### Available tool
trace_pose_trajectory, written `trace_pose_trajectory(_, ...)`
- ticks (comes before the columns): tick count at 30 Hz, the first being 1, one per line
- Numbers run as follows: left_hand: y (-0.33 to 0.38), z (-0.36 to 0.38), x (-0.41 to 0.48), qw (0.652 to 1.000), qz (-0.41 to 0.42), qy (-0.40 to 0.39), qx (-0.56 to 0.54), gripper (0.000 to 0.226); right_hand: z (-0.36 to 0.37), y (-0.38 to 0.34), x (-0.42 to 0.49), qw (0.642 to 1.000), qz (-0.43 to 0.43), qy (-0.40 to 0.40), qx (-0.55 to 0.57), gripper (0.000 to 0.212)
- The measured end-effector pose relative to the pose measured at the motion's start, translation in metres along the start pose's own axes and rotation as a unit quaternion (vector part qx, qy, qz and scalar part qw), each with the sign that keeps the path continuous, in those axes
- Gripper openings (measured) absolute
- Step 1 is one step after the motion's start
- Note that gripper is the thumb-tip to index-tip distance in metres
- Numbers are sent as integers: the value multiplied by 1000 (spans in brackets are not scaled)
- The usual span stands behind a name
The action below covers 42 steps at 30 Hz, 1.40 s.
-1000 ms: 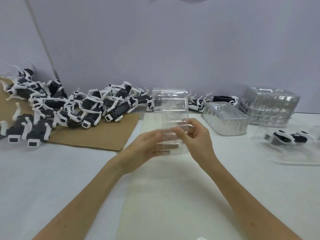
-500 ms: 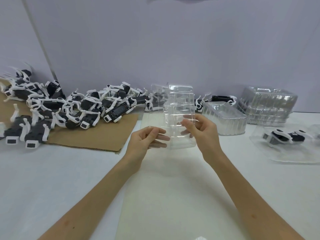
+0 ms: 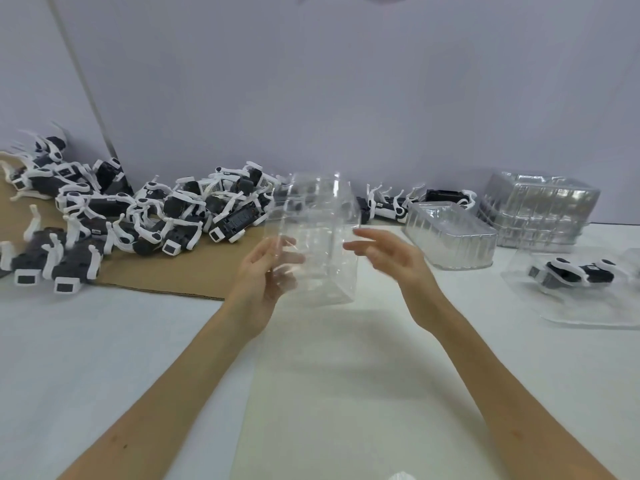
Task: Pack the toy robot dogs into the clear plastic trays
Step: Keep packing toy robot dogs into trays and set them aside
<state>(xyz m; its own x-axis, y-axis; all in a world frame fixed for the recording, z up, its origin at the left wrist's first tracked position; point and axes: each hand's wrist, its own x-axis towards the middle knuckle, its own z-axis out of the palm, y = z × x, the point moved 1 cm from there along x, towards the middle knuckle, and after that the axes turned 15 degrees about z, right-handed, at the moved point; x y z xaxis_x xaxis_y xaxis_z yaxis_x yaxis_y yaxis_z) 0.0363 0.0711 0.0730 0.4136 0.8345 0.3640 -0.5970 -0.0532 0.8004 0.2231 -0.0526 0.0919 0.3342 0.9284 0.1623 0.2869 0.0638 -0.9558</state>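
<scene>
Toy robot dogs [image 3: 166,216], black and white, lie heaped at the far left of the white table [image 3: 104,341], mostly on a brown cardboard sheet [image 3: 194,271] by the wall. A few more dogs [image 3: 388,206] lie at the wall further right. At the far right stands a stack of clear trays [image 3: 540,209], with an upturned tray [image 3: 450,233] just in front of it. Nearer, at the right edge, a flat tray [image 3: 588,313] holds one packed dog [image 3: 571,271].

Between the hands, lifted off the table and standing roughly upright, is the held tray [image 3: 322,244], empty and blurred. The left hand [image 3: 263,275] grips its left edge, thumb on the near side, with the fingers showing through the plastic. The right hand [image 3: 391,258] is spread, fingers straight and pointing at the tray's right edge. Whether they touch it cannot be told.
</scene>
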Motion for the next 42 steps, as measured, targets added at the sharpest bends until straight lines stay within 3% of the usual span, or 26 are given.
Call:
trace_pose_trajectory(4, 1, -6, 5, 992, -66, 79, -72, 19, 13, 13, -2, 965, -27, 13, -261, 50)
trace_pose_trajectory(5, 1, -7, 4, 989, -78, 88, -84, 15, 17, 15, -2, 954, -47, 34, -295, 47)
trace_pose_trajectory(7, 0, -10, 4, 987, -84, 72, -119, 30, 21, 15, -2, 944, -80, 71, -311, 40)
trace_pose_trajectory(11, 3, -10, 3, 986, -46, -70, -144, 64, 19, 9, -2, 963, -95, 142, -209, 26)
trace_pose_trajectory(14, -6, 5, -5, 985, -34, -163, -47, 38, 21, 2, -4, 983, -36, 162, -80, 23)
trace_pose_trajectory(17, -15, 16, -14, 962, 39, -242, 123, 28, 20, -1, -4, 990, -21, 131, -56, 37)
trace_pose_trajectory(21, -7, 12, -10, 970, 86, -170, 151, 28, 15, 2, -5, 993, 9, 40, -106, 51)
trace_pose_trajectory(24, 1, 5, -4, 988, 59, -133, 58, 49, 22, 2, -6, 982, -51, 91, -160, 46)
trace_pose_trajectory(26, 0, 5, -4, 983, 59, -162, 66, 50, 25, 1, -6, 980, -86, 123, -132, 27)
trace_pose_trajectory(29, -15, 12, -14, 936, 83, -261, 222, 39, 23, -2, -5, 989, -81, 119, -44, 11)
trace_pose_trajectory(30, -19, 15, -17, 930, 82, -263, 245, 29, 21, -3, -5, 991, -72, 116, -10, 11)
trace_pose_trajectory(32, -21, 19, -20, 942, 76, -232, 231, 19, 17, -5, -3, 990, -63, 118, 33, 9)
trace_pose_trajectory(35, -18, 16, -13, 963, 58, -195, 178, 27, 10, -6, 1, 987, -37, 122, 97, 10)
trace_pose_trajectory(42, -14, 15, -7, 975, 74, -127, 168, 32, -9, -5, 7, 977, 0, 146, 153, 13)
